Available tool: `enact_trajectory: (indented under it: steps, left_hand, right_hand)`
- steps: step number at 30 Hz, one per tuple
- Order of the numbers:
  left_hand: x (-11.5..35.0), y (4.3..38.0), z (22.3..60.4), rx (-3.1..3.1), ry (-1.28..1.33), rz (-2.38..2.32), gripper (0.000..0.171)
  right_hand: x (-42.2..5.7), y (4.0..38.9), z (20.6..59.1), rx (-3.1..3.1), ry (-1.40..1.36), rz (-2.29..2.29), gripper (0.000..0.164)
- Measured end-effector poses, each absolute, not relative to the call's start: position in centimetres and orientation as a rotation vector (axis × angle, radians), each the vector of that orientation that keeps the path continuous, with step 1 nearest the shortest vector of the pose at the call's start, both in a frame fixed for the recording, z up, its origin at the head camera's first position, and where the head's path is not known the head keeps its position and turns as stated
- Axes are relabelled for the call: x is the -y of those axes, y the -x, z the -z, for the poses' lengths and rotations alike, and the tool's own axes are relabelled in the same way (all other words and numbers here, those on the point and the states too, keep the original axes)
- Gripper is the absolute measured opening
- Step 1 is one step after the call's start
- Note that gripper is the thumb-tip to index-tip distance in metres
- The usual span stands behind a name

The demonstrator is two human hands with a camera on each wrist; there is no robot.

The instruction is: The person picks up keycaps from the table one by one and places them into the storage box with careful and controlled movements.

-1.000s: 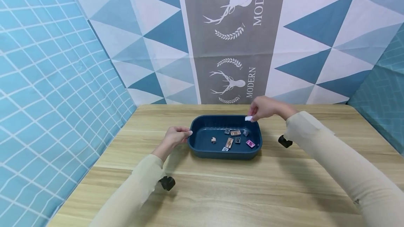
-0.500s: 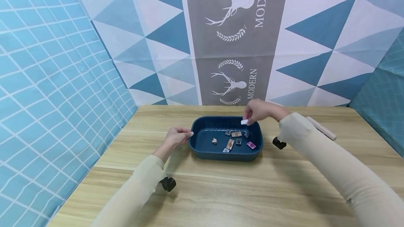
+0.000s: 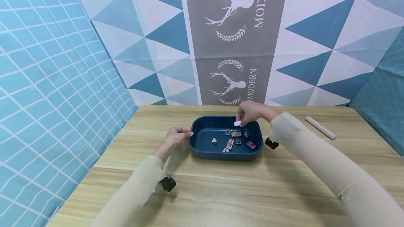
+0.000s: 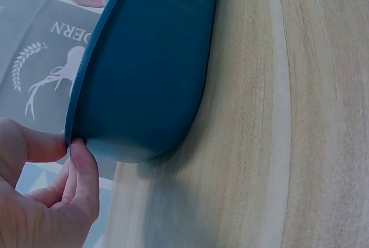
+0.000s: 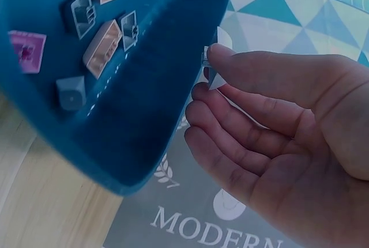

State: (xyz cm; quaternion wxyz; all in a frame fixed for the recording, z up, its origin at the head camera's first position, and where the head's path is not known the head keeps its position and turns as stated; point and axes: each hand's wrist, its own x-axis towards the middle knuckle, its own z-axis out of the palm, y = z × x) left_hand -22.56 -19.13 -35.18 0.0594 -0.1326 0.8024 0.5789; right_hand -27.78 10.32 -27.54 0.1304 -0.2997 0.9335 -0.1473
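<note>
In the head view a dark blue rectangular tray point(image 3: 221, 156) with rounded corners rests on the wooden table. My left hand point(image 3: 175, 136) pinches its left rim between thumb and fingers. Over the back of the tray, my right hand point(image 3: 249, 110) holds a small white piece point(image 3: 237, 123) between thumb and index finger; the other fingers curl loosely below it. Several small block-like pieces lie scattered inside: a pink one point(image 3: 251, 145), orange-tan ones point(image 3: 230, 144), and grey ones point(image 3: 238, 142). The right wrist view shows some as hollow, such as an orange-tan piece point(image 5: 104, 49).
A pale narrow bar point(image 3: 320, 128) lies on the wooden table point(image 3: 202, 192) to the right, beyond the right sleeve. Patterned cloth point(image 3: 233, 45) hangs behind the table's back edge, and blue tiled cloth point(image 3: 56, 80) covers the left side.
My right hand has moved left over the tray, carrying the white piece. The pale bar has come into view from behind the sleeve. My left hand stays on the rim.
</note>
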Motion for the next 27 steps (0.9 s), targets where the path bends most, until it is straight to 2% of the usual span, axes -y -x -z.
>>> enact_trajectory:
  steps: [22, 27]
  left_hand:
    - [19.2, 22.7, 35.0, -2.447, 0.411, -1.746, 0.022]
    - [19.4, 22.5, 35.2, -2.432, 0.363, -1.781, 0.016]
  right_hand:
    - [-7.9, 27.4, 27.5, -2.721, 0.937, 0.445, 0.01]
    - [-8.4, 27.3, 27.7, -2.724, 0.906, 0.452, 0.01]
